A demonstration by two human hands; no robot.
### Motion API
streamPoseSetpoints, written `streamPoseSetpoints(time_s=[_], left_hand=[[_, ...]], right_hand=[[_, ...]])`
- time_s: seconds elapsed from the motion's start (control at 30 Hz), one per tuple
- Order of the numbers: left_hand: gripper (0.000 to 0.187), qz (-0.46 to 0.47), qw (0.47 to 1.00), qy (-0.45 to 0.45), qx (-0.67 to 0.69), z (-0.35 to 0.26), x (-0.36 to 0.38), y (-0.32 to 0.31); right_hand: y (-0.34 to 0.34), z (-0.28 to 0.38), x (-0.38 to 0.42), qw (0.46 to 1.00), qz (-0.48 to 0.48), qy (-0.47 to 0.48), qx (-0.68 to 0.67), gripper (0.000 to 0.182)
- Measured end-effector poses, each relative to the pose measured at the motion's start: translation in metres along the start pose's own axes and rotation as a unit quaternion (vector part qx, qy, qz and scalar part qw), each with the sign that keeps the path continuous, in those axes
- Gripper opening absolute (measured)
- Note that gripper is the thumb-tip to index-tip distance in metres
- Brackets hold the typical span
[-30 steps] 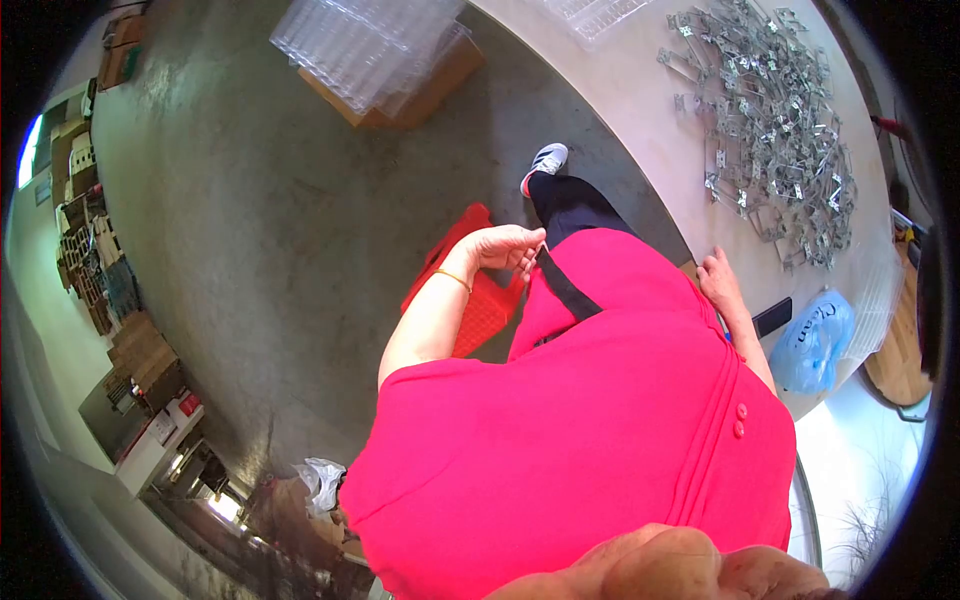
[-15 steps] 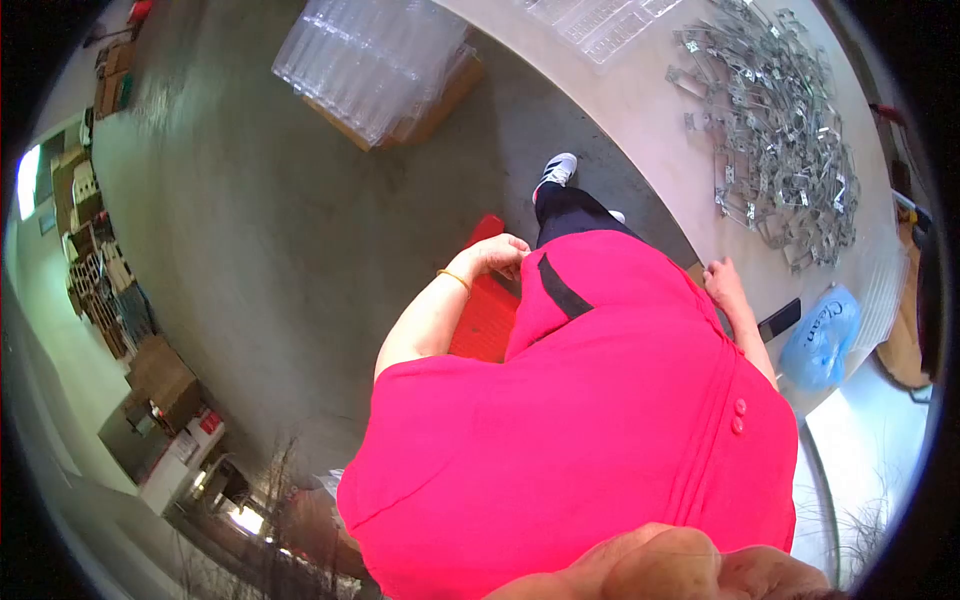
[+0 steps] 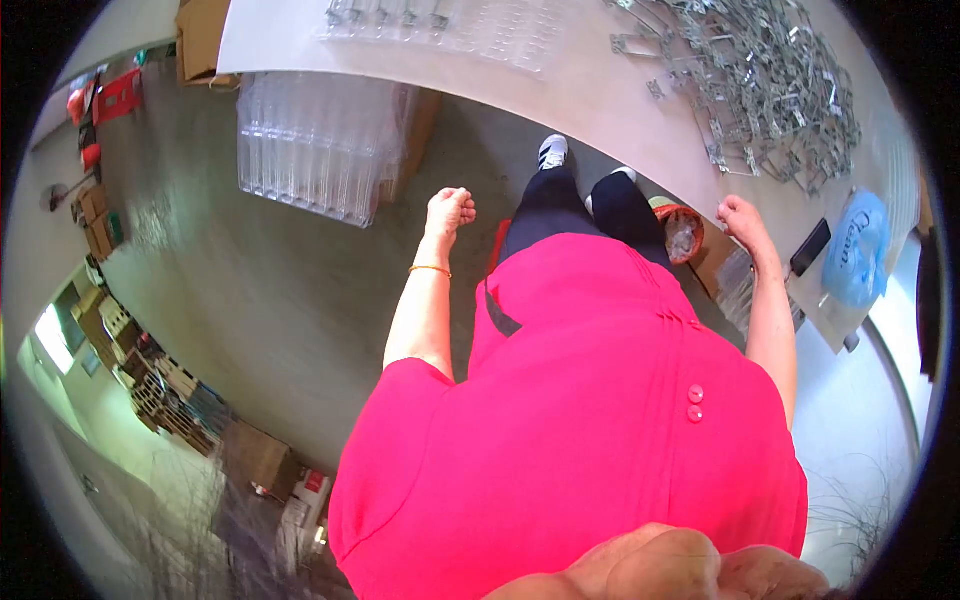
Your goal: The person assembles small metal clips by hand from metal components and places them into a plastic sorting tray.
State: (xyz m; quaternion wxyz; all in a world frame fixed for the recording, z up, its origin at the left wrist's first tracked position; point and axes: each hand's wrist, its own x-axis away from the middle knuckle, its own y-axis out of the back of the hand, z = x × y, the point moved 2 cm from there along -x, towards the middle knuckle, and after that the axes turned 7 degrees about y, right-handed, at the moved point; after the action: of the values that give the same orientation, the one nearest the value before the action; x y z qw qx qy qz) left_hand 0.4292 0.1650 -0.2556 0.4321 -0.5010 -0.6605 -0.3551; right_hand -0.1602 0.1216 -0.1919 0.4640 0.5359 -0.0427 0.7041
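My left hand (image 3: 450, 212) is raised over the floor with its fingers curled into a loose fist, and nothing shows in it. At the table edge, my right hand (image 3: 745, 222) is also curled closed, with no object visible in it. The white table (image 3: 560, 110) carries a heap of metal brackets (image 3: 765, 90) beyond my right hand. Beside my right forearm lie a dark phone (image 3: 810, 248) and a blue plastic bag (image 3: 857, 250) with writing on it. Clear plastic trays (image 3: 490, 30) rest on the far part of the table, some with metal pieces in them.
A stack of clear plastic trays (image 3: 310, 145) stands on cardboard left of the table. Under the table edge are a red-rimmed bucket (image 3: 683, 232) and a cardboard box (image 3: 712, 258). A red seat (image 3: 497, 245) shows partly behind my legs. Cartons (image 3: 262, 455) line the far left.
My left hand has left the side of my red shirt and risen forward. My right hand stays by the table edge. The view has turned, and the tray stack appears lower and farther left.
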Motion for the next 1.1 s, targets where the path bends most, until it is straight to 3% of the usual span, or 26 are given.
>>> streamPoseSetpoints(time_s=[0.1, 0.17, 0.27, 0.47, 0.63, 0.7, 0.93, 1.0, 1.1], left_hand=[[0.012, -0.029, 0.996, 0.047, -0.072, 0.006, -0.012, 0.009], [0.012, -0.042, 0.992, 0.047, -0.105, 0.008, -0.014, 0.004], [0.013, -0.063, 0.987, 0.044, -0.140, -0.006, -0.003, -0.022], [0.016, -0.007, 0.970, -0.056, -0.237, -0.050, 0.015, -0.096], [0.017, 0.000, 0.965, -0.133, -0.226, -0.067, 0.027, -0.152], [0.018, -0.023, 0.949, -0.161, -0.271, -0.068, 0.027, -0.167], [0.017, -0.075, 0.956, -0.160, -0.235, -0.054, 0.021, -0.202], [0.018, -0.122, 0.919, -0.250, -0.279, -0.044, 0.012, -0.209], [0.020, -0.126, 0.907, -0.306, -0.261, -0.054, 0.067, -0.250]], right_hand=[[0.000, 0.007, 0.005, 1.000, -0.028, 0.007, 0.013, 0.022], [0.000, 0.001, 0.005, 0.998, -0.024, 0.046, 0.042, 0.021], [0.004, 0.006, 0.007, 0.999, -0.017, 0.030, 0.009, 0.021], [0.020, 0.011, 0.007, 0.996, 0.061, 0.025, -0.068, 0.018], [0.036, 0.020, 0.011, 0.988, 0.132, 0.009, -0.081, 0.020], [0.040, 0.019, 0.008, 0.985, 0.149, 0.011, -0.085, 0.020], [0.056, 0.016, -0.006, 0.973, 0.217, 0.005, -0.081, 0.022], [0.059, 0.015, -0.008, 0.972, 0.223, 0.007, -0.079, 0.022], [0.060, 0.009, -0.012, 0.969, 0.226, 0.008, -0.096, 0.022]])
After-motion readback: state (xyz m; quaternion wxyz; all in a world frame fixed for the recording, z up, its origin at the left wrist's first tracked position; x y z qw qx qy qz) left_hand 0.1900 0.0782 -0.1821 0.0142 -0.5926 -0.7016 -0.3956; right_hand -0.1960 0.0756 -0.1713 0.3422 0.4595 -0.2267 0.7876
